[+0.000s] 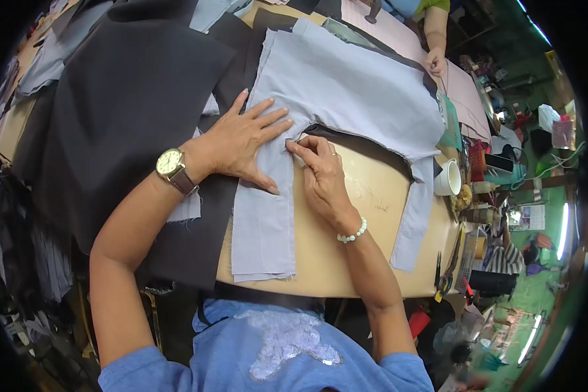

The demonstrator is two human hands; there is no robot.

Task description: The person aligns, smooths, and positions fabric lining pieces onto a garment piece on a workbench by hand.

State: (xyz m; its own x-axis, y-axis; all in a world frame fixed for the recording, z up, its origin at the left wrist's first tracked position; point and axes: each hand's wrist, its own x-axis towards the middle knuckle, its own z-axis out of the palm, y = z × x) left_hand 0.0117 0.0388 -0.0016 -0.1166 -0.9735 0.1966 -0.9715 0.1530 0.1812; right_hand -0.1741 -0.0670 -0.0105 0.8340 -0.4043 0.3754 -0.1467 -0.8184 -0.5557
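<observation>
Light grey-blue cloth (366,85) lies in layers across the tan table (326,255), with one strip reaching down to the front edge. My left hand (245,140), with a watch on its wrist, rests flat on this cloth with fingers spread. Just to its right, my right hand (320,173) pinches the cloth's inner edge between thumb and fingers. A beaded bracelet circles that wrist. Dark fabric (356,151) shows along the curved inner edge of the cloth.
Large dark cloth (124,124) covers the left side. A white cup (447,178), scissors (445,282) and a red basket (477,160) stand or lie at the right. Another person's hand (436,62) is at the upper right, near pink striped cloth (462,98).
</observation>
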